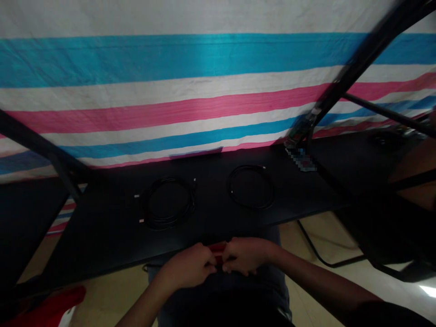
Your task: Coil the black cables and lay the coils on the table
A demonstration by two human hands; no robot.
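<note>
Close to my body, at the front edge of the black table (211,218), both hands meet over my lap. My left hand (192,268) has its fingers curled round one end of a small red object (218,248). My right hand (243,255) grips the other end, fingers bent. Most of the object is covered by the hands, and its kind cannot be made out. Beyond them on the tabletop lies a coiled black cable (170,225) with light metal plugs sticking out at the left. A second, thinner black cable coil (235,196) rests to its right.
A clear bottle (301,127) and a blurred-out small item (303,161) stand at the back right. Black metal struts (361,59) slope up on both sides. A striped sheet (204,59) hangs behind. Part of another person (415,170) shows at the right.
</note>
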